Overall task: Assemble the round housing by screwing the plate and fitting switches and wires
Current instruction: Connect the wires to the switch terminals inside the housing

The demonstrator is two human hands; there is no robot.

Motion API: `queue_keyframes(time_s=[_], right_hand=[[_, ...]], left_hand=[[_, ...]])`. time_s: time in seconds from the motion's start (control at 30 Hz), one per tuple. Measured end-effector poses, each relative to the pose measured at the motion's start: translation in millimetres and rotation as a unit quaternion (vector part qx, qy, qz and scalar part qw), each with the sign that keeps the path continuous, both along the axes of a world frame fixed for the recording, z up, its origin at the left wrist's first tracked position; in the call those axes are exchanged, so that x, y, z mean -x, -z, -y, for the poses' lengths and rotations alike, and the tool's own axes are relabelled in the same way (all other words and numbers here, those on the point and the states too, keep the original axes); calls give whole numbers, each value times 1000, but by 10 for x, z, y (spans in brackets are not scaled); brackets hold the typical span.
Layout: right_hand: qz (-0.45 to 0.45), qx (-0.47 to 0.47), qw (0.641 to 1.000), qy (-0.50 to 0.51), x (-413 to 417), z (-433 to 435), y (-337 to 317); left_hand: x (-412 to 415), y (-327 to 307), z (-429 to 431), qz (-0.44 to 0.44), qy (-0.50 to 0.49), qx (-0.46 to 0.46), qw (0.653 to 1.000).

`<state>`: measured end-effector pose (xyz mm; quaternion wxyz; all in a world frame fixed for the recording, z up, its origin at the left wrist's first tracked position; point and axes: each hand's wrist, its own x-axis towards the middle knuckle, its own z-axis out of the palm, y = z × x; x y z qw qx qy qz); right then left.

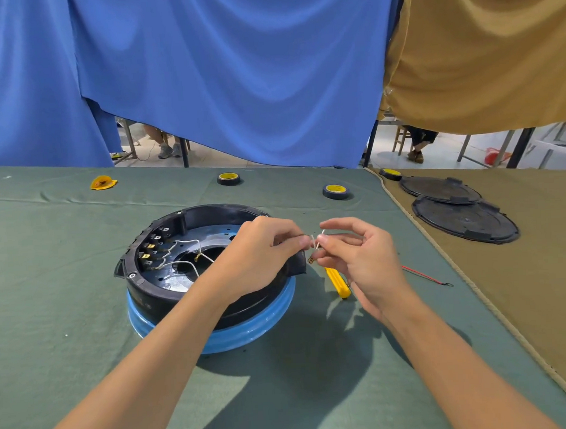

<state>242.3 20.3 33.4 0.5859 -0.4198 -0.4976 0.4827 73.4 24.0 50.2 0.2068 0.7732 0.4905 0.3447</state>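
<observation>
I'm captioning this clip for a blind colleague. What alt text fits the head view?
A person's left hand and right hand pinch a thin white wire with a small brass connector, beside a round black housing that sits on a blue ring on a green table. A yellow screwdriver lies below the right hand, and tape rolls sit farther back.

Blue curtain (pixel 234 69) hangs across 10 to 1 o'clock, tan curtain (pixel 483 56) at 2. Green table cover (pixel 66 291) fills the lower half. Tan cover (pixel 541 282) on the adjoining table at 3, rope-edged seam between them. Gap under the curtains shows pale floor (pixel 442 153), dark table legs (pixel 520 147), a wooden chair (pixel 400 139) and seated persons' legs (pixel 419 141) at 11 and 1. Bright daylight beyond.
</observation>
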Motion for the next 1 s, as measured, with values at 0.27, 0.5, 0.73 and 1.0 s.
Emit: queue_keyframes(time_s=[0.27, 0.5, 0.73, 1.0], right_hand=[[425, -244, 856, 165, -96, -98, -295], [458, -215, 861, -43, 200, -183, -516], [391, -183, 900, -52, 504, -274, -531], [228, -14, 964, -136, 986, -295, -479]], left_hand=[[29, 53, -64, 170, -24, 44, 984], [83, 13, -47, 225, -49, 24, 973], [376, -177, -36, 90, -147, -8, 985], [1301, -147, -126, 119, -308, -5, 944]])
